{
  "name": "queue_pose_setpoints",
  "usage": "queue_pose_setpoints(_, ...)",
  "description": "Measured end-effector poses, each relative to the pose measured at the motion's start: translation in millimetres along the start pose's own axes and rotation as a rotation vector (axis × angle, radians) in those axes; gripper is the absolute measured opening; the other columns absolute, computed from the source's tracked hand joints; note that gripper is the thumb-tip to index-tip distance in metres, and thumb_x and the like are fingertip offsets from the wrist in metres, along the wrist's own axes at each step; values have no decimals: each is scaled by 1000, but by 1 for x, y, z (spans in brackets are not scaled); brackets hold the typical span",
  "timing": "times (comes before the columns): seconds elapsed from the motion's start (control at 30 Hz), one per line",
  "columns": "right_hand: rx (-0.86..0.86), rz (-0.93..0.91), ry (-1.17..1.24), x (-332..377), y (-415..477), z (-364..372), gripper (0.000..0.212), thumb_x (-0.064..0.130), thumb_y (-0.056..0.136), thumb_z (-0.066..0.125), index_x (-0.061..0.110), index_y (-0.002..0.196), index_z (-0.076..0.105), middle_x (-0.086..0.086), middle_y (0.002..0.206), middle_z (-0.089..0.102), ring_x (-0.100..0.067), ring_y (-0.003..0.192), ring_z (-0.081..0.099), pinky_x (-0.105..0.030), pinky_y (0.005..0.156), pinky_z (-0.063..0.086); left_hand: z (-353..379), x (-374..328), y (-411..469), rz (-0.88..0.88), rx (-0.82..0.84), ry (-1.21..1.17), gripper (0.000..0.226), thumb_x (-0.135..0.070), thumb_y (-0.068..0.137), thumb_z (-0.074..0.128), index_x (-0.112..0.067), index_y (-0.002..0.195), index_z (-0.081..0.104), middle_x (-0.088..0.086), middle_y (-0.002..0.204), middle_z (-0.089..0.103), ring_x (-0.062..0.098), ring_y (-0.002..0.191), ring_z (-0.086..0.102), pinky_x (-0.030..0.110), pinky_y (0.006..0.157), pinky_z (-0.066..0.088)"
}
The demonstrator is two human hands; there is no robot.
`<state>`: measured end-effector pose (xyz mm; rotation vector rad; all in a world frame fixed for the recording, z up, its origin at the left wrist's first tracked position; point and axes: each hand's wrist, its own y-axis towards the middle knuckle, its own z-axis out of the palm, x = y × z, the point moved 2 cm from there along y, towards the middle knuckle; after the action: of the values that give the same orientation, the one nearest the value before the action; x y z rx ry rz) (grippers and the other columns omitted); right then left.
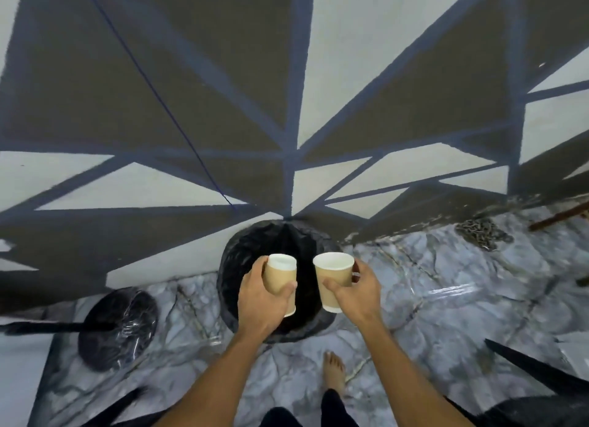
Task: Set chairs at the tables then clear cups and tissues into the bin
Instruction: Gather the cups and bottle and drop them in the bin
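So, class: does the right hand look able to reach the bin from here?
Probably yes. The right hand grips the right cup over the open bin, with nothing between; the left hand holds the left cup beside it, apart.

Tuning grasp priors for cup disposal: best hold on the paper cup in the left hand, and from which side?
Take the paper cup round its brown mid-wall, coming from the side, as the left hand does: thumb on the near face, fingers round the far one. It stands roughly upright and widens toward the white rim, so a wrap below the rim likely resists slipping.
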<state>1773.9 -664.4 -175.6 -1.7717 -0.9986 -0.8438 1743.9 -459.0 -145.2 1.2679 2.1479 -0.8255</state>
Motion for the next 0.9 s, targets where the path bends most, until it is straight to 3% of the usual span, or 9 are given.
queue_pose_setpoints(0.2, 114, 68, -99, -17, 43, 50, 67, 27, 61, 90, 20, 121, 61, 4, 105, 68, -15, 93, 65, -32, 75, 54, 23, 30, 30, -165, -33, -43, 76, -41, 74, 82, -37, 139, 42, -4, 128, 56, 19, 119, 53, 43, 98, 47)
queue_pose_setpoints(0.27, 121, 92, -144, -29, 55, 68, 68, 33, 60, 89, 22, 121, 62, 3, 108, 69, -17, 95, 66, -36, 77, 56, 33, 45, 41, -214, -22, -52, 75, -41, 74, 82, -38, 137, 42, -3, 127, 58, 21, 117, 55, 46, 97, 50)
queue_pose_setpoints(0.47, 178, 170, -273, -61, 80, 108, 66, 35, 64, 88, 14, 121, 62, -4, 110, 70, -23, 96, 65, -37, 78, 55, 57, 94, 70, -349, 49, -53, 81, -61, 59, 68, -42, 133, 42, -5, 123, 60, 19, 111, 59, 50, 93, 53)
queue_pose_setpoints(0.6, 193, 185, -318, -69, 96, 131, 74, 42, 63, 86, 16, 127, 58, -3, 115, 67, -25, 105, 63, -41, 84, 55, 61, 105, 99, -332, 86, 7, 77, -46, 71, 77, -35, 138, 42, -2, 126, 60, 21, 114, 56, 47, 96, 51)
queue_pose_setpoints(0.77, 274, 186, -484, -57, 125, 158, 91, 52, 70, 81, 7, 140, 43, -12, 133, 57, -32, 122, 56, -39, 89, 48, 56, 107, 146, -270, 106, 137, 89, -45, 81, 74, -19, 154, 29, 9, 146, 49, 29, 136, 39, 48, 111, 36)
queue_pose_setpoints(0.9, 265, 167, -513, -40, 136, 164, 85, 49, 77, 78, 14, 146, 43, -12, 142, 52, -29, 130, 50, -39, 100, 45, 47, 107, 159, -225, 187, 170, 80, -39, 86, 73, -16, 152, 35, 12, 147, 47, 30, 139, 37, 49, 113, 35)
